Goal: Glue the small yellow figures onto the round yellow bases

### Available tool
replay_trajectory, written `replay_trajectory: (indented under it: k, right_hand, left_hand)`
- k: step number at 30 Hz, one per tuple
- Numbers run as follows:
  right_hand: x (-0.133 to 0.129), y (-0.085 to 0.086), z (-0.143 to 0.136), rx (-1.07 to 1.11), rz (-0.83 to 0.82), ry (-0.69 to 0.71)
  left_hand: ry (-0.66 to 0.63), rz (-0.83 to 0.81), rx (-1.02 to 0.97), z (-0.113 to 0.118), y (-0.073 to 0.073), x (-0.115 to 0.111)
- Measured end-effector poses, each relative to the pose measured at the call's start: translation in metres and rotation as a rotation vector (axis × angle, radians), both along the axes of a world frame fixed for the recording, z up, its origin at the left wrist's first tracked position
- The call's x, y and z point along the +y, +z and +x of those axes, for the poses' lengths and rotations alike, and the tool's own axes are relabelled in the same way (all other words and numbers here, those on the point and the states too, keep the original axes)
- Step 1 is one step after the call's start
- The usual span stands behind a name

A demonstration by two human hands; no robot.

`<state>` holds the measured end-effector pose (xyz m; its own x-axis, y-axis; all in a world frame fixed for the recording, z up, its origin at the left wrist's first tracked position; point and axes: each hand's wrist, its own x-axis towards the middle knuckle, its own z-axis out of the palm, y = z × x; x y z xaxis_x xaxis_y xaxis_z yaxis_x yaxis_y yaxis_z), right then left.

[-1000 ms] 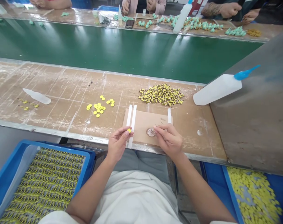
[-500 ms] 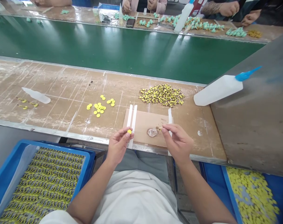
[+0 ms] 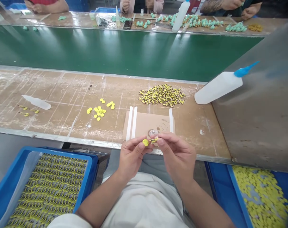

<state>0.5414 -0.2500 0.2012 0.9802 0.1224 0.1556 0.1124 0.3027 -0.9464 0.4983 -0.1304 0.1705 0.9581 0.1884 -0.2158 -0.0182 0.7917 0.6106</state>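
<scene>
Between the thumb and fingers of my left hand (image 3: 133, 155) is a small yellow disc (image 3: 145, 142), held face up. My right hand (image 3: 178, 155) pinches a small yellow-and-black piece (image 3: 154, 140), brought close beside the disc; whether the two touch I cannot tell. Both hands are over the front edge of a cardboard sheet (image 3: 148, 122) with white tape strips. A clear glue puddle (image 3: 153, 132) lies on the sheet just behind my fingertips. Beyond it is a heap of yellow-and-black pieces (image 3: 162, 95), and to the left lie loose yellow discs (image 3: 100, 110).
A white bottle with a blue nozzle (image 3: 219, 87) leans at the metal panel (image 3: 257, 117) on the right. Blue trays hold rows of yellow-black pieces (image 3: 49, 186) at left and yellow discs (image 3: 264, 196) at right. Co-workers' hands show beyond the green belt (image 3: 87, 47).
My right hand has lifted the yellow-and-black piece away from the glue puddle and moved left. My left hand has moved right with the disc, so the hands are now together.
</scene>
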Motion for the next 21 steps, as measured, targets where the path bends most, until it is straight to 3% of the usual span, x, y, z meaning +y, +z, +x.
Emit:
replay_trajectory:
  k: [12,18,21]
  right_hand:
    - [-0.003,-0.009,-0.004,0.063,0.010,0.015]
    - [-0.002,-0.006,-0.005,0.007,-0.025,-0.023]
    - [-0.002,-0.002,-0.002,0.125,0.047,0.031]
  left_hand:
    - [-0.029,0.001,0.026,-0.004,0.010,-0.001]
    - [-0.030,0.012,0.068,-0.005,0.011,0.000]
    - [-0.027,0.025,0.097,-0.006,0.012,0.000]
